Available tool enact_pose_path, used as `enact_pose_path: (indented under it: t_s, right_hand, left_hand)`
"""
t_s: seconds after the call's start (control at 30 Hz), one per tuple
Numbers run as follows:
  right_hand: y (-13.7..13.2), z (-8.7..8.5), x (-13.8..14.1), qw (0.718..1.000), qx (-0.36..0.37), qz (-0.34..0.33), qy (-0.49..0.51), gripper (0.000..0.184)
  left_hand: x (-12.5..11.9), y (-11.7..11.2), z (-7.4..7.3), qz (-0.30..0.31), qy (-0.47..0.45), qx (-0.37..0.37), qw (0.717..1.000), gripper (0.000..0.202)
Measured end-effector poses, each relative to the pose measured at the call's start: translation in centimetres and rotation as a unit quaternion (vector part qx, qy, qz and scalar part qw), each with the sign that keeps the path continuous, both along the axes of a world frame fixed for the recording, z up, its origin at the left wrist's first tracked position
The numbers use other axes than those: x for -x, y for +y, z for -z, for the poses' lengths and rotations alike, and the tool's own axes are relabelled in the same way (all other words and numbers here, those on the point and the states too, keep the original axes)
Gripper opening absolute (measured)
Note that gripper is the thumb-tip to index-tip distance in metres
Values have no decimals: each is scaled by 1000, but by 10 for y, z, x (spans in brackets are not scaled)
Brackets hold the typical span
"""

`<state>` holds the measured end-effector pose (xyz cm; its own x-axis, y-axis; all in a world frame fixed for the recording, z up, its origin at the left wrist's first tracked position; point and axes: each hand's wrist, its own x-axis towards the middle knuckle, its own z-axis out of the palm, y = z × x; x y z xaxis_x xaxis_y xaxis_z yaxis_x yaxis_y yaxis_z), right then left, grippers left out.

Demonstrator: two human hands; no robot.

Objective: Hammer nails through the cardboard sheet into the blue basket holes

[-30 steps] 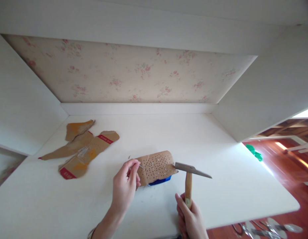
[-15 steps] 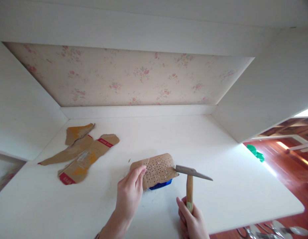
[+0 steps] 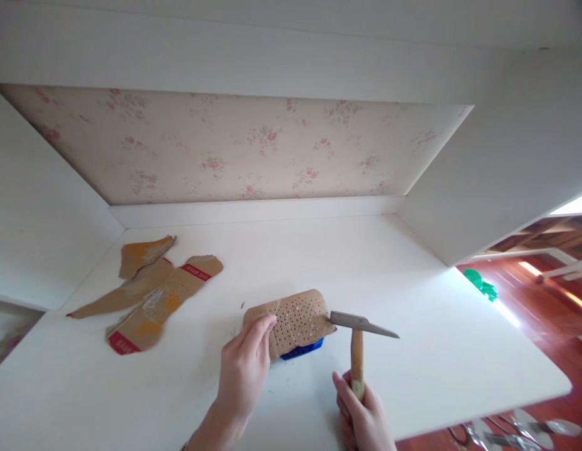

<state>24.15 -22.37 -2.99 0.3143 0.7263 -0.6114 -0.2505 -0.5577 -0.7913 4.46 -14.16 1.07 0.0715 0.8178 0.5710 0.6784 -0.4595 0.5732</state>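
A piece of brown cardboard point(image 3: 300, 316), full of small holes and dotted with small shiny spots, lies on top of a blue object point(image 3: 302, 349) that is mostly hidden. My left hand point(image 3: 246, 357) rests on the cardboard's left part, thumb and forefinger pinched together; whatever lies between the tips is too small to see. My right hand point(image 3: 366, 410) is closed around the wooden handle of a hammer point(image 3: 358, 357). The hammer's flat face is close to the cardboard's right edge, and its tapered end points right.
Torn cardboard pieces point(image 3: 154, 294) with red and yellow print lie at the left of the white tabletop point(image 3: 436, 351). White panels and a floral-papered wall point(image 3: 262, 150) enclose the back. A green object point(image 3: 480, 284) and clear plastic-looking items point(image 3: 520, 429) sit beyond the right edge, by the reddish floor.
The view has shifted slightly. My hands, the hammer and the perforated cardboard keep almost the same positions relative to one another.
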Motion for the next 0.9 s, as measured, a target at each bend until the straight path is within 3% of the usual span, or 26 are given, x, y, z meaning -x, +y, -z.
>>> enact_pose_path:
  t_s: [0.27, 0.4, 0.9]
  right_hand:
    - [0, -1, 1, 1000, -10, 3, 9, 59]
    - [-1, 1, 0, 1000, -12, -2, 10, 58]
    - [-1, 5, -1, 1000, -9, -3, -1, 58]
  left_hand:
    - [-2, 2, -4, 30, 51, -29, 998, 24]
    - [-5, 4, -8, 55, 68, -8, 996, 28]
    - [-1, 16, -2, 50, -101, 97, 989, 13]
